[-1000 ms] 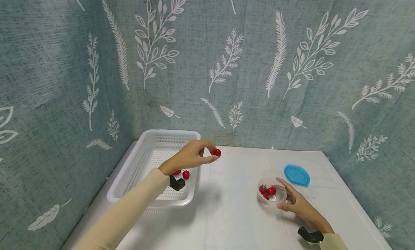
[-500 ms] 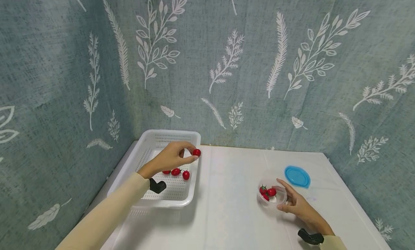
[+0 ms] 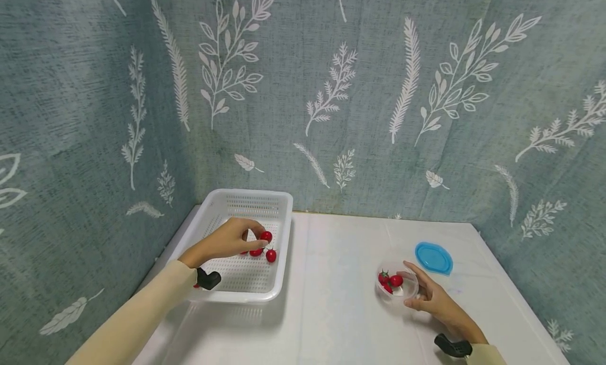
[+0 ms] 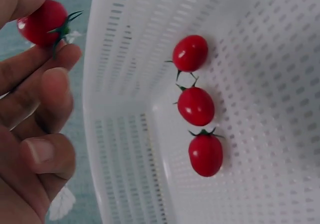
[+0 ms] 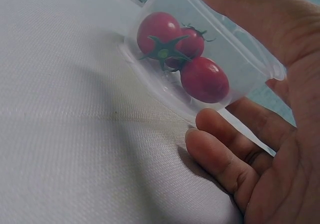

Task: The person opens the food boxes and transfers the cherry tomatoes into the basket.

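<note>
Head view: right hand (image 3: 436,300) grips clear container (image 3: 410,291), three tomatoes (image 3: 396,280) inside; blue lid (image 3: 433,257) lies just beyond. Left hand (image 3: 229,242) pinches one tomato (image 3: 266,236) above white basket (image 3: 286,239), where loose tomatoes (image 4: 196,106) lie. Patterned fabric (image 3: 362,139) hangs behind.

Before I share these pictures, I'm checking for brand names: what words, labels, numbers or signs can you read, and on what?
No readable text on the white basket, clear tub, blue lid or wall cloth.
A faint mark on the tablecloth is too faint to make out.
</note>
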`<state>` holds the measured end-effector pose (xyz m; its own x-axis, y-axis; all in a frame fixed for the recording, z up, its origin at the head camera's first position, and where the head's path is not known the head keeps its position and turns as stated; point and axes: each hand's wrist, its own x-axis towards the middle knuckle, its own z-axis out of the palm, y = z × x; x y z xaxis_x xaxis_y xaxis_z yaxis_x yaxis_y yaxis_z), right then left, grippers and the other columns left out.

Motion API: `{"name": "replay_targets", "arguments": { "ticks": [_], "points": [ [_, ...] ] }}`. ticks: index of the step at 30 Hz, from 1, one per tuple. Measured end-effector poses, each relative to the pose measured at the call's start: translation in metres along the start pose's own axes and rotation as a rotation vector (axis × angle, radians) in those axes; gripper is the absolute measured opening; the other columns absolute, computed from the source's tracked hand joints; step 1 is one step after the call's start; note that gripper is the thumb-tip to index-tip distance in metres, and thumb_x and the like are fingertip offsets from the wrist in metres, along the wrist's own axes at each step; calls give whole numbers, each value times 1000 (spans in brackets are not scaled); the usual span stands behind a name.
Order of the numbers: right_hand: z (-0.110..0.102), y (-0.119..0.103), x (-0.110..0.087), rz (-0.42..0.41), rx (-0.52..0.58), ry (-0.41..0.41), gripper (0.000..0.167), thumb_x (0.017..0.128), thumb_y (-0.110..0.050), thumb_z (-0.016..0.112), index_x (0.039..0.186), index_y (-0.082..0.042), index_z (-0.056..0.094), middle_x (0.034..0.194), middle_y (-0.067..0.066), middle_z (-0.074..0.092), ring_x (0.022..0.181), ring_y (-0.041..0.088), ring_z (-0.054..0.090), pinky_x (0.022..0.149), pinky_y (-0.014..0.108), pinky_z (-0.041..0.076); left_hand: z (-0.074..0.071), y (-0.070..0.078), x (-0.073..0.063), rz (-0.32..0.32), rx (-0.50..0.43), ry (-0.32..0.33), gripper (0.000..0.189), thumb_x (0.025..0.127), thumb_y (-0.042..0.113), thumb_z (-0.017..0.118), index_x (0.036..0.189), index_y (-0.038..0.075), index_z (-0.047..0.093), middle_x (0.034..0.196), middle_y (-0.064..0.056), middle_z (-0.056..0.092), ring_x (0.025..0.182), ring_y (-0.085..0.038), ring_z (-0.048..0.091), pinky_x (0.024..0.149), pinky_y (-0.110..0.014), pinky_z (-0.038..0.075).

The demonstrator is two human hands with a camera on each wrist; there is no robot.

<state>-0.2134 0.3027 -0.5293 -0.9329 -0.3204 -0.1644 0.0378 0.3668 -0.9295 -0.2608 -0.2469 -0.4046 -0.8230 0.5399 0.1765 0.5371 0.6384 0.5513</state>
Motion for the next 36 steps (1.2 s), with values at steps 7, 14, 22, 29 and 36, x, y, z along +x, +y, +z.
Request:
{"name": "replay_targets", "arguments": {
  "ticks": [7, 14, 22, 29, 36],
  "points": [
    [2, 4, 2, 10, -1, 12, 94, 95, -19, 76, 166, -25, 15, 170, 20, -5, 85, 24, 42, 63, 26, 42, 1, -4, -2, 4, 10, -82, 21, 92, 28, 79, 110, 19, 76, 96, 9, 70, 64, -13, 57, 61, -29, 51],
    [2, 2, 3, 28, -5, 22, 94, 94, -22, 78, 166, -26, 17, 170, 20, -1, 84, 24, 43, 65, 27, 43, -2, -9, -6, 33, 43, -84, 27, 89, 28, 83, 111, 15, 75, 104, -4, 74, 77, -14, 65, 70, -29, 54],
    [-1, 0, 1, 3, -11, -4, 91, 96, -20, 75, 166, -25, 16, 170, 20, -3, 93, 26, 44, 70, 29, 45, -6, -2, -1, 16, 37, -58, 25, 93, 28, 78, 114, 15, 75, 102, 3, 72, 57, -7, 54, 55, -28, 49],
    [-1, 1, 0, -12, -13, -7, 91, 96, -19, 74, 166, -25, 16, 170, 21, -4, 93, 26, 43, 68, 28, 43, -4, 15, 16, 45, 18, -25, 28, 94, 31, 77, 117, 15, 75, 102, 7, 70, 58, -10, 53, 56, -29, 49],
    [0, 2, 2, -16, -7, 7, 93, 95, -17, 76, 166, -25, 16, 170, 20, -5, 85, 23, 42, 63, 26, 41, 8, 37, 43, 120, -16, -40, 24, 95, 28, 76, 117, 19, 74, 101, 12, 71, 60, -10, 51, 59, -28, 46]
  ]
}}
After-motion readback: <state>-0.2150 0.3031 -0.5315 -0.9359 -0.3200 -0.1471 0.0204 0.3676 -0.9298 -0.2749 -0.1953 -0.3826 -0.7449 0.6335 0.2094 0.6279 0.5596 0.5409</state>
